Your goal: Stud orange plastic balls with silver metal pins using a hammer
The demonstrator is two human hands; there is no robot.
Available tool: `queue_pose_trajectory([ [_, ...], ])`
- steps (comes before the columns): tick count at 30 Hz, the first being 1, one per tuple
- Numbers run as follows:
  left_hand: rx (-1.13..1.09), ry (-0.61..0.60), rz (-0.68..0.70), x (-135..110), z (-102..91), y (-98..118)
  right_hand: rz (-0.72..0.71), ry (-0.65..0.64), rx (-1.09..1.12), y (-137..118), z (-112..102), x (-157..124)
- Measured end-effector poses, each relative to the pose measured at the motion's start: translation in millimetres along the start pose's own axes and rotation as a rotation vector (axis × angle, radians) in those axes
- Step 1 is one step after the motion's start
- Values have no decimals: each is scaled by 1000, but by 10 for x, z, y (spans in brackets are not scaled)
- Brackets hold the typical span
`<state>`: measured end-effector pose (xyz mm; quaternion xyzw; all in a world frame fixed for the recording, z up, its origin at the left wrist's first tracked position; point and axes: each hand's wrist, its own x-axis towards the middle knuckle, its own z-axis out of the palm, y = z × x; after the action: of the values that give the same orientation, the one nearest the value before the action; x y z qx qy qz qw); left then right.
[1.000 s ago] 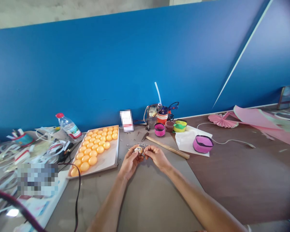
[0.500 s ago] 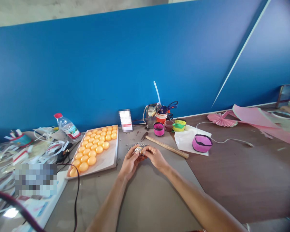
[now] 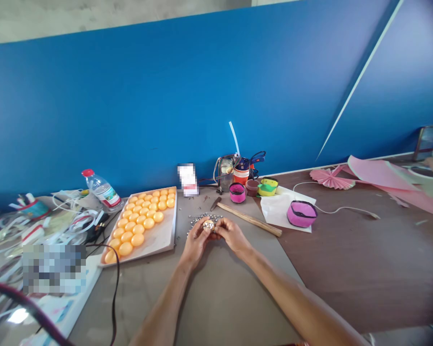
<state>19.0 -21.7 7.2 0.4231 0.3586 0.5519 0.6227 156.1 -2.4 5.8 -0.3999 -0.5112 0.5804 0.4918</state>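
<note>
Near the middle of the desk my left hand [image 3: 195, 244] is closed round a small round ball [image 3: 208, 225] with a shiny silver and gold surface, held between thumb and fingers. The fingers of my right hand [image 3: 234, 236] are bent and pressed together at the ball's right edge; whatever they pinch is too small or hidden to tell. Just behind both hands lies a scatter of small shiny silver pieces [image 3: 194, 219] on the desk. A hammer [image 3: 250, 219] with a wooden handle rests to the right, its head close to the pieces.
On the left stands a shallow tray [image 3: 162, 240] with rows of orange balls [image 3: 137, 239], beside a plastic bottle [image 3: 107, 194] and tangled cables [image 3: 81, 221]. Pink containers [image 3: 301, 214], a yellow-green one [image 3: 268, 186], and white paper [image 3: 274, 206] are at the right. A blue partition [image 3: 202, 96] rises behind.
The ball has turned or tilted in my fingers, so more of its shiny face shows. Both hands have barely shifted.
</note>
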Motion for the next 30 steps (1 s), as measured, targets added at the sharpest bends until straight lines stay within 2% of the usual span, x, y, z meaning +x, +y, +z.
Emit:
queue_pose_trajectory([
  [5, 80, -17, 29, 4, -21, -12, 0, -28, 39, 42, -10, 16],
  [10, 179, 19, 25, 13, -43, -41, 13, -25, -23, 94, -7, 29],
  [13, 101, 28, 15, 12, -13, -41, 22, -6, 20, 75, 14, 32],
  [16, -50, 19, 9, 13, 29, -10, 33, -31, 161, 28, 22, 45],
  [18, -137, 3, -4, 13, 45, 27, 19, -32, 163, 4, -2, 60],
  [20, -193, -13, -37, 12, 48, 69, -33, 6, -36, -1, -56, 74],
  [23, -250, -17, -71, 9, 33, 127, -178, 75, -546, 19, -166, 76],
  [25, -274, -8, -69, 8, 17, 155, -241, 74, -822, 34, -227, 61],
  [27, -285, -6, -66, 8, 5, 172, -251, 39, -991, 36, -254, 41],
  [30, -294, -9, -65, 11, 0, 179, -261, -21, -1117, 29, -214, 17],
])
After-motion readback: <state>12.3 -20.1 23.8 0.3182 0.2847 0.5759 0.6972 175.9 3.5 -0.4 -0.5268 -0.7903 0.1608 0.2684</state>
